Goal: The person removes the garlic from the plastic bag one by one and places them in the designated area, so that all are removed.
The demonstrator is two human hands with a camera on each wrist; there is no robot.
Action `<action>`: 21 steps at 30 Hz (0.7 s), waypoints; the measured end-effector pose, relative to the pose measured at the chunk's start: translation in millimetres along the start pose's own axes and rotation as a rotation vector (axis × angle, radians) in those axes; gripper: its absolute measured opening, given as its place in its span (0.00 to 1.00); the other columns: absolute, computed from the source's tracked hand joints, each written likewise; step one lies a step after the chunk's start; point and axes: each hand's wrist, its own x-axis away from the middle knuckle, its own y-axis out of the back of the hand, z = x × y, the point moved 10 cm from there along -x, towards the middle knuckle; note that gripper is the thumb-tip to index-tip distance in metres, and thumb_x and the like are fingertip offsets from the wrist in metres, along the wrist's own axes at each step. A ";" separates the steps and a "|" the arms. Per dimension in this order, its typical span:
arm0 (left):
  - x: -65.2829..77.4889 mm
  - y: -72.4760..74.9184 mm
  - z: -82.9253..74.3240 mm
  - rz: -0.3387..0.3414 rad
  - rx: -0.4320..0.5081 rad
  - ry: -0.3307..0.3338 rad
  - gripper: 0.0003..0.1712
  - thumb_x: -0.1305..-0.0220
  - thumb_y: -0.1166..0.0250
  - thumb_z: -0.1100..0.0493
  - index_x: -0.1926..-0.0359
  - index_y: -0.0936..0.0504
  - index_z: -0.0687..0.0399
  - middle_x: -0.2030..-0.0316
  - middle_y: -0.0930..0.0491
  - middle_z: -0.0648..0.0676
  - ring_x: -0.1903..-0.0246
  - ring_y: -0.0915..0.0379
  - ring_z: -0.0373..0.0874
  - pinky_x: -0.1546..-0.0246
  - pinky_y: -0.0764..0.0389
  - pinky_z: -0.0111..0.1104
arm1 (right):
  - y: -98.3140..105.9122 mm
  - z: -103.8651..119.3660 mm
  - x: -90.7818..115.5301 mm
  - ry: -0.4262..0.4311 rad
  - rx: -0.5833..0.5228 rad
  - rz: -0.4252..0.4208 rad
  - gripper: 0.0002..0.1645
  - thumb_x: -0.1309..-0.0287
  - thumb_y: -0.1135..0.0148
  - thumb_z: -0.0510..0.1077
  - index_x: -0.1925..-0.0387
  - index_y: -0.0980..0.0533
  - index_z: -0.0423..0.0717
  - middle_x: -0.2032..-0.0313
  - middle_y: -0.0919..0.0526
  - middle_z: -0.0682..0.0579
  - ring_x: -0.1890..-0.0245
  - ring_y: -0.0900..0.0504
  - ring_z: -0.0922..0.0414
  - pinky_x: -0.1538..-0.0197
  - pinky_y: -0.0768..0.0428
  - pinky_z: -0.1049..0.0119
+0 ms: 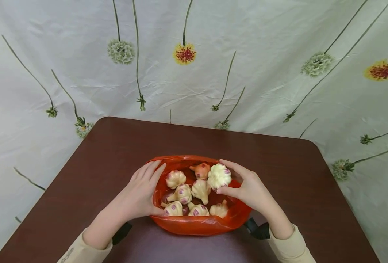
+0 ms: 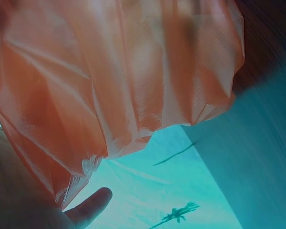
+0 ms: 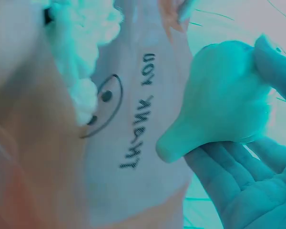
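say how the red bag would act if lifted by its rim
The red bag is probably floppy: it looks thin and creased in the left wrist view. It would likely sag, since several garlic bulbs lie loose inside. It may feel slightly slippery, given its glossy sheen in the head view.

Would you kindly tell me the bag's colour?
The bag is orange-red, seen best in the head view.

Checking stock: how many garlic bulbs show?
8: one bulb in the right hand; in the red bag, two left, one centre, one orange-looking at the far side, three along the near side. More may be hidden.
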 end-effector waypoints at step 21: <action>2.6 1.0 -1.4 -0.002 0.008 -0.026 0.72 0.71 0.17 0.36 0.29 0.40 0.67 0.30 0.41 0.69 0.32 0.46 0.66 0.35 0.37 0.62 | 92.2 -75.4 3.9 -0.216 -0.207 -0.321 0.46 0.42 0.29 0.44 0.26 0.41 0.46 0.32 0.31 0.39 0.39 0.24 0.56 0.53 0.23 0.84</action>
